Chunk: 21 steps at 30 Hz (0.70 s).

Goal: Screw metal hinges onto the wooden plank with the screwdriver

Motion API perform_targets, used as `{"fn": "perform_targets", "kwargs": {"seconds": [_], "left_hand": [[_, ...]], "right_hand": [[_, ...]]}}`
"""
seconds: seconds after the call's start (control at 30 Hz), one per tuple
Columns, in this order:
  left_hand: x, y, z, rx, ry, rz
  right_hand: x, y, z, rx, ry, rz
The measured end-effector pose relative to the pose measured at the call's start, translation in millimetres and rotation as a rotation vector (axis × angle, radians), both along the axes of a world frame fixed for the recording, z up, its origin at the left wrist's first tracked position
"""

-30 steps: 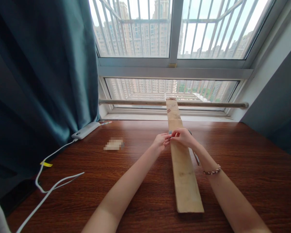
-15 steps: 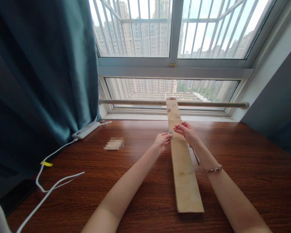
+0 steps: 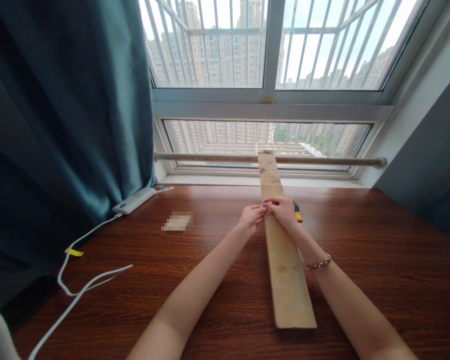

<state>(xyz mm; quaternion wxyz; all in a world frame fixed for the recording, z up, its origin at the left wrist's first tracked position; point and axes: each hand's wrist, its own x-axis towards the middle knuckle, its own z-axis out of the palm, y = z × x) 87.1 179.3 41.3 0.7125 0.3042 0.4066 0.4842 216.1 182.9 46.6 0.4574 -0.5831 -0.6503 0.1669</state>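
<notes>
A long pale wooden plank [image 3: 285, 265] lies lengthwise on the dark wooden table [image 3: 210, 280], its far end resting on the window rail [image 3: 210, 157]. My left hand [image 3: 250, 218] pinches a small metal part [image 3: 263, 206] at the plank's left edge. My right hand [image 3: 284, 211] is over the plank, fingertips closed on the same small metal part. A tool with a yellow-and-black handle [image 3: 296, 212] lies just right of my right hand, partly hidden behind my wrist.
A white power bank [image 3: 134, 200] with white cables [image 3: 82, 287] lies at the left by the dark teal curtain [image 3: 60, 125]. A small blurred object [image 3: 177, 222] sits on the table left of my hands. The barred window [image 3: 270, 50] is ahead.
My right hand lifted off with fingers spread half a second ago, and has now come back down onto the metal part. The yellow tool handle shows beside it. The left hand stays put.
</notes>
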Motion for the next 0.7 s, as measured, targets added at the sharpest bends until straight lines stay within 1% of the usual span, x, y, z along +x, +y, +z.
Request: {"fn": "perform_targets", "kwargs": {"seconds": [0.13, 0.3, 0.37, 0.47, 0.53, 0.6, 0.7], "left_hand": [[1, -1, 1.0, 0.011, 0.024, -0.001], [3, -4, 3.3, 0.047, 0.056, 0.011], [5, -6, 4.0, 0.083, 0.059, 0.035], [9, -8, 3.8, 0.117, 0.063, 0.108], [11, -7, 2.4, 0.114, 0.073, 0.151], [12, -6, -0.3, 0.126, 0.105, 0.191], [12, -3, -6.0, 0.227, 0.198, 0.263]], "right_hand": [[1, 3, -3.9, -0.013, 0.038, -0.002], [-1, 1, -3.1, 0.027, 0.105, 0.034], [-2, 0, -2.4, 0.041, 0.155, 0.038], [-4, -1, -1.1, 0.054, 0.203, 0.054], [-5, -1, 0.7, 0.061, 0.289, 0.059], [-6, -3, 3.9, 0.074, 0.411, 0.033], [-7, -6, 12.2, 0.075, 0.625, -0.009]]}}
